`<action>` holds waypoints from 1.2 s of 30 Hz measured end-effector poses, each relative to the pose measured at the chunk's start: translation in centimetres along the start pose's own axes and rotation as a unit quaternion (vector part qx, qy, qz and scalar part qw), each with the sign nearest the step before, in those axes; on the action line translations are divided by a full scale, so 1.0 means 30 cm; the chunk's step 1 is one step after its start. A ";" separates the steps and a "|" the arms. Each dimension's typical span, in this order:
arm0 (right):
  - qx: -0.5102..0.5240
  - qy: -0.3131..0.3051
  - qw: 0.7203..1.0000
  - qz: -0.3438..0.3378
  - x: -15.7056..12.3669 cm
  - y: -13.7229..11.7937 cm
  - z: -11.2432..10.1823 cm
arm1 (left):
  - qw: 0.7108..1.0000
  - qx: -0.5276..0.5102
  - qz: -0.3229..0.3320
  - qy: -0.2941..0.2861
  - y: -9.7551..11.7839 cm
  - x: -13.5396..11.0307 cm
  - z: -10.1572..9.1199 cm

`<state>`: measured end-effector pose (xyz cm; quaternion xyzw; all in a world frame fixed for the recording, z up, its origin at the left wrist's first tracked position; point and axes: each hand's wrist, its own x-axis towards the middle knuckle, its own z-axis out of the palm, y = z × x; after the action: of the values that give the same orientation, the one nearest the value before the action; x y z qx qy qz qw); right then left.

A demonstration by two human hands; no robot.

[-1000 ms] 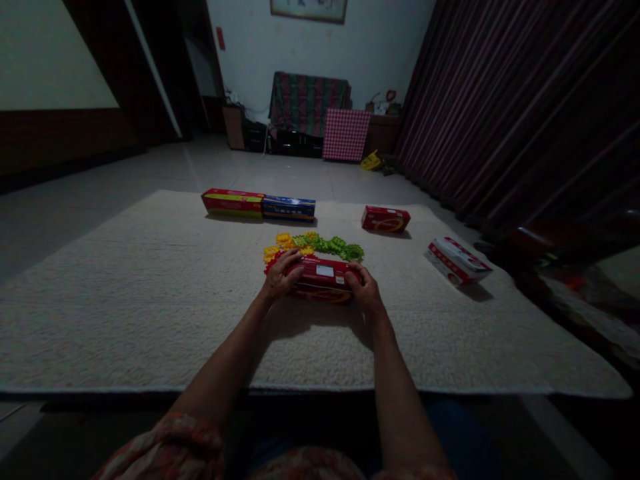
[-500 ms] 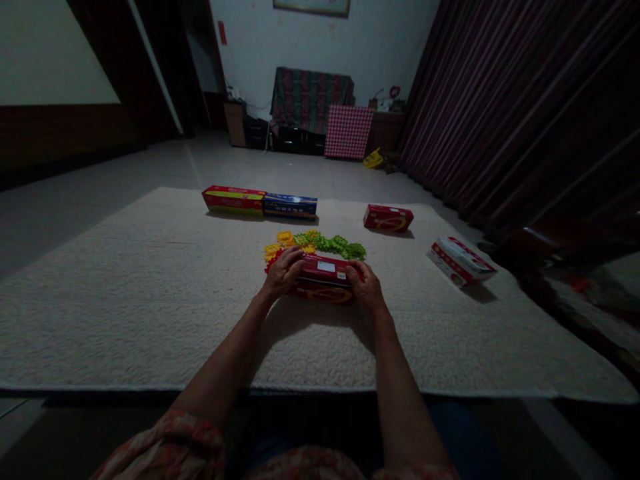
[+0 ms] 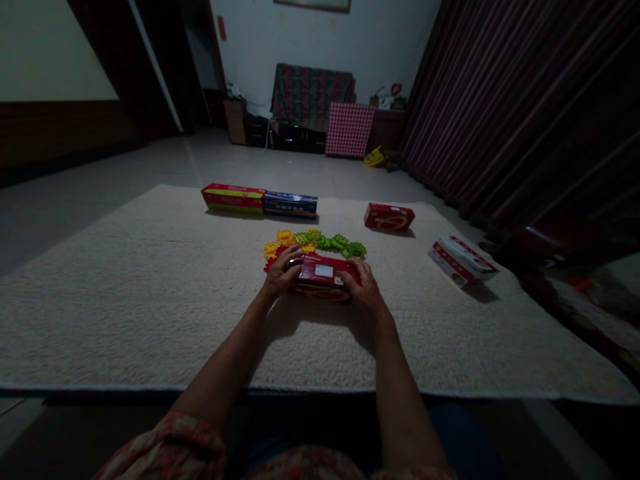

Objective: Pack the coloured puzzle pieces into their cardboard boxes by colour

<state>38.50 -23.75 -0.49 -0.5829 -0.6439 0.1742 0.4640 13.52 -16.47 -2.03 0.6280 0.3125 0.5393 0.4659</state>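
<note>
A dark red carton point(image 3: 320, 280) with a white label on top is between my two hands, near the middle of the cloth. My left hand point(image 3: 283, 272) grips its left end, thumb on the top face. At the right end my right hand point(image 3: 364, 281) is closed over the corner with its thumb on top. Just behind the carton lie several gear-shaped plastic pieces: yellow gears point(image 3: 285, 237), green gears point(image 3: 340, 243) and red gears, the red ones partly hidden by my left hand and the carton.
A red and yellow-green box point(image 3: 233, 199) stands end to end with a blue box point(image 3: 290, 205) at the back. Another red carton point(image 3: 389, 217) is at the back right, and a white and red box point(image 3: 463, 261) sits further right. A quilted cream cloth point(image 3: 150, 300) covers the table.
The carton's top face has tilted a little toward me, and it sits slightly further left. My right hand's fingers have shifted over its right end.
</note>
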 end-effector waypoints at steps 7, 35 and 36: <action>-0.010 -0.124 0.991 0.045 0.003 0.041 -0.019 | 0.998 -0.003 -0.027 0.052 0.010 0.010 0.009; -0.123 -0.127 0.980 -0.091 0.360 -0.006 -0.211 | 0.998 -0.003 -0.009 0.057 0.074 0.357 0.095; -0.131 -0.120 0.981 -0.079 0.416 0.013 -0.210 | 0.997 -0.006 -0.009 0.080 0.066 0.401 0.085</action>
<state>45.14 -14.26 7.34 -0.5607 -0.7562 0.1193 0.3154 18.46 -7.06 4.50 0.5767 0.3516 0.5856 0.4482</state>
